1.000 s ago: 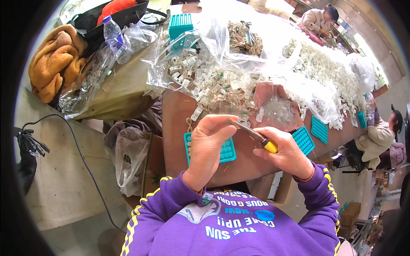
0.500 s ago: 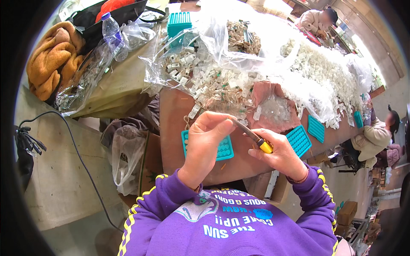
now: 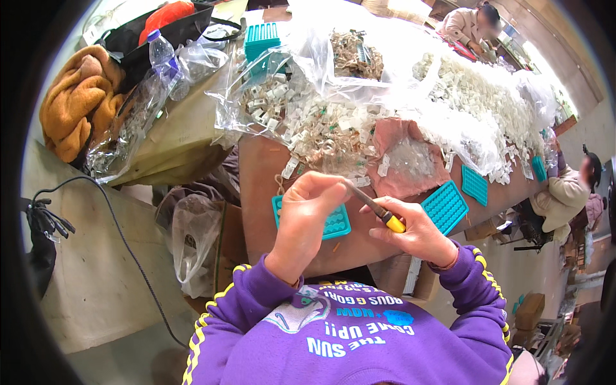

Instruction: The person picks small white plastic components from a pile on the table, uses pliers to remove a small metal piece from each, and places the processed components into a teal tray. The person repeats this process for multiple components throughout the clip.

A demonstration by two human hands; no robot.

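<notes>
My right hand is closed round the yellow-and-black handle of a slim file, its grey shaft slanting up and left. The tip of that shaft meets the fingertips of my left hand. Thumb and forefinger of the left hand are pinched together; any small piece between them is too hidden to make out. Beneath the left hand, partly covered by it, lies a turquoise tray with rounded pockets. Past both hands sits a heap of small whitish plastic pieces and tan strings.
A pink cloth bears clear bits. Turquoise trays lie at right and stand stacked at the back. A water bottle and an orange-brown cloth are far left. A black cable hangs at left. Two other people sit at right.
The file has shifted slightly left and tilts a little differently, with my right hand moving along with it. My left hand keeps its pinch. The whole view has shifted slightly.
</notes>
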